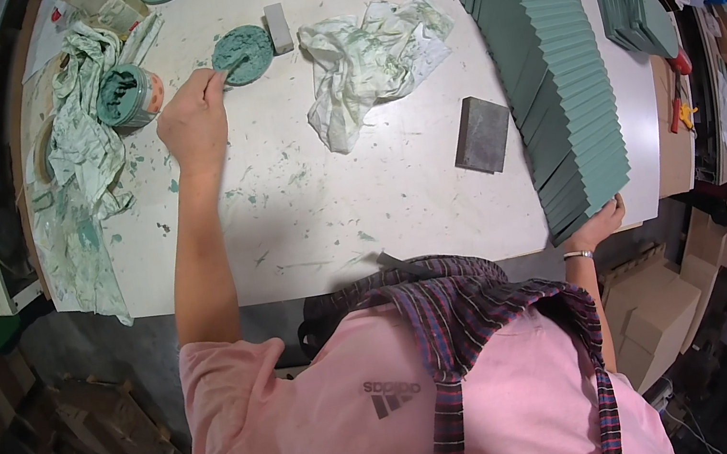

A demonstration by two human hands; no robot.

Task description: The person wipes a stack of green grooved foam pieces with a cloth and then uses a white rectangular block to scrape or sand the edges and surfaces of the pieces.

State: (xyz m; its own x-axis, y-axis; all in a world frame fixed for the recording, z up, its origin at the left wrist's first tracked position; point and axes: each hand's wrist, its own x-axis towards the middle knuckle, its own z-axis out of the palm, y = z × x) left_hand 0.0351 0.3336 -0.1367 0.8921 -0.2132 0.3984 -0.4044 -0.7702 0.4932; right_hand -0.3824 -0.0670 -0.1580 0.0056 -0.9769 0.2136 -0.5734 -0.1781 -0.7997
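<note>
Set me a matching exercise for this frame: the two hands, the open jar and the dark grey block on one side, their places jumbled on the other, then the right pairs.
1. Left hand
2. Right hand
3. Open jar
4. Dark grey block

A. On the table, just left of the row of green panels
B. At the edge of the round of green paste
C. Beside the crumpled cloth at the table's left
D. At the near end of the panel row

Pairs: 1-B, 2-D, 3-C, 4-A
</note>
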